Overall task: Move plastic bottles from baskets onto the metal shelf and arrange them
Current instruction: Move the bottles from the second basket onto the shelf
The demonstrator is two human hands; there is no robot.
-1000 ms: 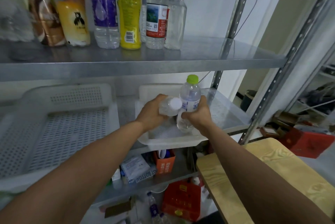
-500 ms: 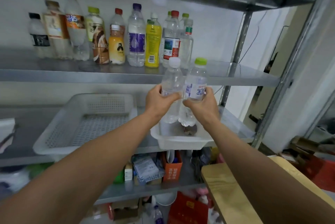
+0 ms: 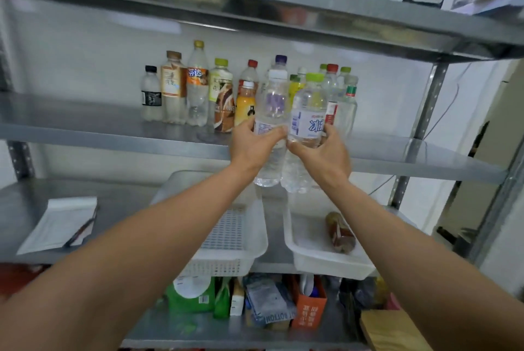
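The left hand (image 3: 251,149) curls round the middle of the white-capped clear bottle (image 3: 272,106) and the right hand (image 3: 326,156) round the green-capped water bottle (image 3: 309,109). Both bottles are upright, side by side, held in the air just in front of the metal shelf (image 3: 411,152). Their bases hang below its front edge, so I judge they must rise before going far; the bare stretch lies right of the standing row of bottles (image 3: 198,95), nearer the right hand.

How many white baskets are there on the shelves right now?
2. The perforated basket sits on the lower shelf; the solid-walled basket stands just right of it, with a brown bottle lying inside. None looks hidden.
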